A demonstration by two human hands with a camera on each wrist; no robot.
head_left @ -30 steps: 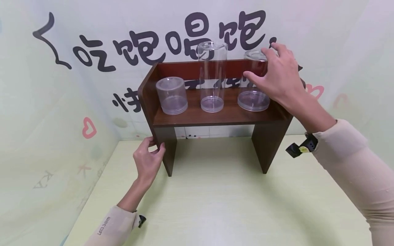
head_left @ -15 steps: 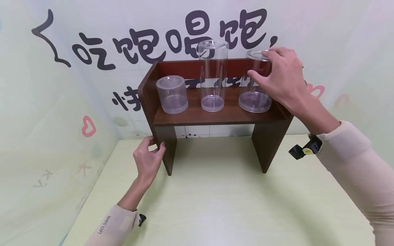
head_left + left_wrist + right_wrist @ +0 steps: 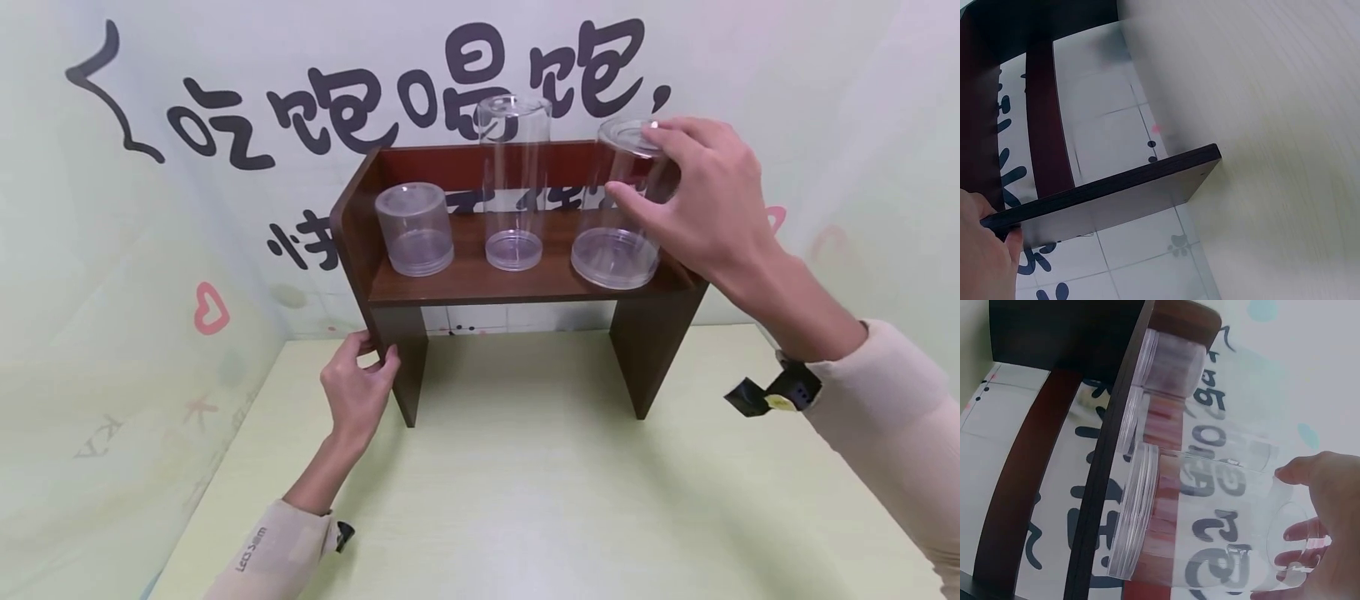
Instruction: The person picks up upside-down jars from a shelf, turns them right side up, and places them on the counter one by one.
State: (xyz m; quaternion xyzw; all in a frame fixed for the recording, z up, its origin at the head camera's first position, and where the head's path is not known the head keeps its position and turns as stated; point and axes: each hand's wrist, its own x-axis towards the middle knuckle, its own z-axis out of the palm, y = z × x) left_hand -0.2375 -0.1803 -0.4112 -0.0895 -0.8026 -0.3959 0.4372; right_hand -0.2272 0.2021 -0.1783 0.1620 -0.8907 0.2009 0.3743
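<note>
My right hand [image 3: 708, 196] grips a wide clear jar [image 3: 611, 204] near its top, at the right of a dark brown shelf rack [image 3: 465, 289]. Its ridged rim faces down and overlaps the shelf's front part. In the right wrist view, the thumb and fingers [image 3: 1300, 528] sit around the jar's far end, seen through the clear wall. Low on the rack's left side panel [image 3: 1110, 203], my left hand [image 3: 358, 387] pinches the board's front edge. A tall narrow clear jar [image 3: 515, 183] stands mid-shelf, and a short clear jar [image 3: 415, 229] stands at the left.
The rack stands on a pale table [image 3: 510, 500], its two side panels reaching down to the surface. Behind it hangs a white backdrop [image 3: 225, 50] with large dark characters. A black wrist device [image 3: 795, 387] sits at my right cuff.
My right hand has closed around the wide jar and brought it toward me, nearer the shelf's front edge. The left hand keeps its hold; the other two jars stay put.
</note>
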